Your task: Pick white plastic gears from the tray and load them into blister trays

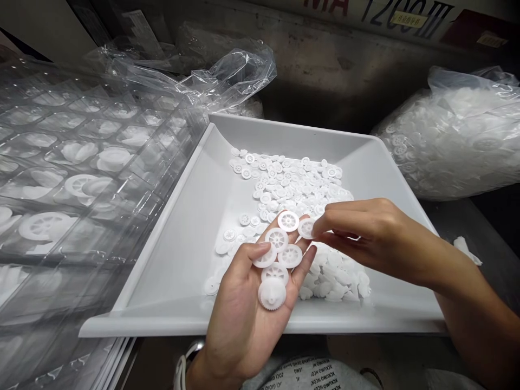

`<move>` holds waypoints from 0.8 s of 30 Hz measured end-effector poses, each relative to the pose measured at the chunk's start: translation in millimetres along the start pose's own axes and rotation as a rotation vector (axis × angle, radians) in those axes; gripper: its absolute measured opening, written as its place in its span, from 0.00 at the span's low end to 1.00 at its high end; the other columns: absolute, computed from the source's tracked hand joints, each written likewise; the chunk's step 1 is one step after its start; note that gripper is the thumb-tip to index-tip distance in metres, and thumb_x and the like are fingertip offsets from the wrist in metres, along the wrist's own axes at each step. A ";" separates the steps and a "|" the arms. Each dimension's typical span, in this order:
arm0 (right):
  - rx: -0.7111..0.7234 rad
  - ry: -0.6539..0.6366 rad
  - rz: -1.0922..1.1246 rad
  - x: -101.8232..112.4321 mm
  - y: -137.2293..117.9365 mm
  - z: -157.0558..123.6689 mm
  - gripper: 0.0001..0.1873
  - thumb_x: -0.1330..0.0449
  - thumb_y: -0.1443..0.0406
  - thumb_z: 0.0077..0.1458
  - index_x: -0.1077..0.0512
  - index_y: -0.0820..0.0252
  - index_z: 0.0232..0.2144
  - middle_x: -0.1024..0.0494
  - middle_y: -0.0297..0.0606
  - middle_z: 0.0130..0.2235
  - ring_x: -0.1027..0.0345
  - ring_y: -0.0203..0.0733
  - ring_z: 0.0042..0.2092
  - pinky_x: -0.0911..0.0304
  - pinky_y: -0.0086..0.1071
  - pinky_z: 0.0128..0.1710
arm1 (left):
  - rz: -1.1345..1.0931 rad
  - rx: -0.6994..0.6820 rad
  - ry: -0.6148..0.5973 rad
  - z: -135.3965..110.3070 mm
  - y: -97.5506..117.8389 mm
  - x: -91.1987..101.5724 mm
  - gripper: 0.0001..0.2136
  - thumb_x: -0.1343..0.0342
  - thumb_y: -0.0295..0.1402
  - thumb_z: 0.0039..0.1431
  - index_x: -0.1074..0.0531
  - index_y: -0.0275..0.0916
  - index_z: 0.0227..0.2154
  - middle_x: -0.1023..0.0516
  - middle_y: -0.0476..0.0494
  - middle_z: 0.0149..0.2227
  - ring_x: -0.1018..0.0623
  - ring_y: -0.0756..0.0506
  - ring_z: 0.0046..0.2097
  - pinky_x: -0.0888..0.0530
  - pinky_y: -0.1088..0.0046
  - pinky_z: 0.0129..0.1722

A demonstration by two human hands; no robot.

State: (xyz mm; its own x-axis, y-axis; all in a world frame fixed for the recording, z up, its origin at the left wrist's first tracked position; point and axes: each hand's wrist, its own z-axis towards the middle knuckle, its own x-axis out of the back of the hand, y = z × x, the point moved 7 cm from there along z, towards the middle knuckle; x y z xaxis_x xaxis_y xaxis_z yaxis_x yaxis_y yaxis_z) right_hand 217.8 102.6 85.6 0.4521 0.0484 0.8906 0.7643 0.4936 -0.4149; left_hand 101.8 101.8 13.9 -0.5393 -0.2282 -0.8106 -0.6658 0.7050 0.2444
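My left hand [247, 314] is palm up over the near edge of a white tray [187, 227]. Several small white plastic gears [278, 254] lie along its fingers, with the thumb pressed on one. My right hand [374, 235] reaches in from the right and pinches one white gear [305, 228] at the left hand's fingertips. A loose heap of the same white gears [296, 187] lies in the middle of the tray, partly hidden under both hands.
Clear plastic blister trays [69, 179] holding white gears in pockets are stacked at the left. A crumpled clear bag [227, 76] lies behind the tray. A clear bag full of white gears [455, 141] sits at the right. A dark machine wall [345, 70] stands behind.
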 end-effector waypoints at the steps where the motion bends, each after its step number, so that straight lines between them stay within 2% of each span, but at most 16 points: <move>1: 0.003 0.001 -0.008 -0.4 0.2 -0.3 0.06 0.45 0.72 0.60 0.33 0.63 0.29 0.36 0.28 0.26 0.45 0.26 0.27 0.50 0.24 0.27 | -0.001 0.002 -0.006 0.8 -0.4 -0.6 0.22 0.53 0.27 0.59 0.36 0.37 0.58 0.26 0.37 0.53 0.30 0.36 0.58 0.29 0.56 0.56; 6: 0.012 0.008 -0.060 -0.7 -0.2 -1.0 0.06 0.45 0.72 0.60 0.32 0.63 0.30 0.37 0.28 0.26 0.46 0.26 0.27 0.52 0.25 0.26 | -0.027 0.013 -0.060 2.1 -0.7 -2.3 0.21 0.54 0.26 0.60 0.35 0.36 0.57 0.27 0.36 0.53 0.29 0.36 0.57 0.29 0.56 0.55; 13: 0.073 0.046 -0.092 3.2 -6.6 -0.9 0.08 0.45 0.76 0.57 0.33 0.65 0.28 0.43 0.28 0.25 0.51 0.27 0.25 0.54 0.26 0.24 | -0.060 0.035 -0.038 1.6 -0.9 -0.8 0.23 0.53 0.25 0.59 0.39 0.33 0.59 0.24 0.33 0.50 0.26 0.37 0.54 0.27 0.57 0.54; 18: 0.054 0.037 -0.078 3.3 -4.6 -0.5 0.06 0.45 0.75 0.58 0.30 0.65 0.30 0.41 0.29 0.25 0.48 0.26 0.26 0.53 0.26 0.25 | -0.057 0.030 -0.016 1.0 -0.9 0.8 0.25 0.52 0.25 0.59 0.41 0.34 0.60 0.27 0.33 0.54 0.28 0.36 0.55 0.27 0.57 0.54; 24: 0.044 0.039 -0.085 4.8 -4.1 -1.7 0.07 0.44 0.74 0.58 0.32 0.64 0.28 0.40 0.28 0.24 0.48 0.26 0.25 0.53 0.25 0.25 | -0.060 0.025 -0.022 -0.1 0.7 2.7 0.25 0.52 0.26 0.59 0.42 0.35 0.61 0.26 0.34 0.53 0.28 0.36 0.56 0.28 0.56 0.55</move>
State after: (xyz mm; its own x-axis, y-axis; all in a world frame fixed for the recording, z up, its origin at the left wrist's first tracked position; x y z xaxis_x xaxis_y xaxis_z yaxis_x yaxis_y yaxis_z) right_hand 217.6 99.4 91.2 0.4051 -0.0289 0.9138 0.7799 0.5325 -0.3289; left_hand 99.9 101.6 11.9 -0.4870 -0.2559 -0.8351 -0.6832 0.7072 0.1817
